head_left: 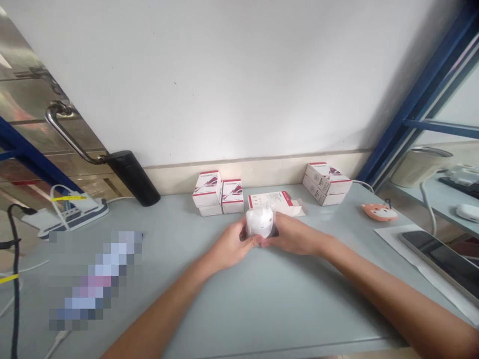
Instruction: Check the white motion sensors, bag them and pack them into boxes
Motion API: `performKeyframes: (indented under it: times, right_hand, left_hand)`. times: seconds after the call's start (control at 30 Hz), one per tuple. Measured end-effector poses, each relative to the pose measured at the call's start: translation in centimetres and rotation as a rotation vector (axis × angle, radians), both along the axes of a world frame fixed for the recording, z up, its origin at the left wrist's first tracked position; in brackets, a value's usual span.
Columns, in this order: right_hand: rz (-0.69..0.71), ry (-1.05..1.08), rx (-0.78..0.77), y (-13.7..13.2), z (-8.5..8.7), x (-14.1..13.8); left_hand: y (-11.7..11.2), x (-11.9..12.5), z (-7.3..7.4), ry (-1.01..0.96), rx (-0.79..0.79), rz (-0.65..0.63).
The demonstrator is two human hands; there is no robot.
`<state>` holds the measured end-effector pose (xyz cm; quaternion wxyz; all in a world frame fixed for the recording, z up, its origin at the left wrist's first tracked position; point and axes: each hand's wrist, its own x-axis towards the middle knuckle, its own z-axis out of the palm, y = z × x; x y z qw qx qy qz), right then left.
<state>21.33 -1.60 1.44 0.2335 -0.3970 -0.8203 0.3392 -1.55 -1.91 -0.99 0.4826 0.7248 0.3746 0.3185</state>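
Between my two hands is a small white rounded device in a clear plastic bag, held just above the grey table. My left hand wraps its left side, thumb across the front. From the other side my right hand closes on it, the thumbs nearly meeting below. The device's exact kind does not show. Right behind it lies an opened white and red carton on its side, one flap sticking out to the right. Small white and red boxes stand to the left of that carton.
More such boxes are stacked back right. A black cylinder and a power strip stand at left, near a blurred-out object. At right lie an orange animal-faced case and a dark phone-like device on paper.
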Motion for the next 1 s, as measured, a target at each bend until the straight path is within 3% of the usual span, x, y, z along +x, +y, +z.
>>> performKeyframes:
  times: [0.13,0.23,0.37,0.53,0.63,0.83,1.0]
  right_hand:
    - [-0.018,-0.013,0.038,0.1,-0.7,-0.2]
    - [-0.015,-0.039,0.019,0.1,-0.8,-0.1]
    - [-0.003,-0.026,0.021,0.0,-0.7,-0.1]
    - [-0.008,-0.041,0.035,0.1,-1.0,-0.1]
    - [-0.002,-0.043,0.042,0.1,-1.1,0.0]
    - [0.028,-0.073,0.048,0.2,-0.8,0.1]
    - [0.042,-0.074,0.056,0.5,-0.9,0.4]
  left_hand:
    - [-0.1,-0.1,0.0,0.030,0.006,-0.017]
    - [-0.5,0.2,0.8,-0.082,0.063,0.014]
    - [-0.8,0.5,1.9,-0.200,0.231,0.190]
    - [-0.8,0.6,2.6,-0.140,0.375,0.346]
    - [-0.8,0.7,2.8,-0.247,0.308,0.387]
    - [-0.4,0.7,2.9,-0.504,-0.026,0.395]
    - [-0.2,0.1,2.9,-0.437,-0.049,0.325]
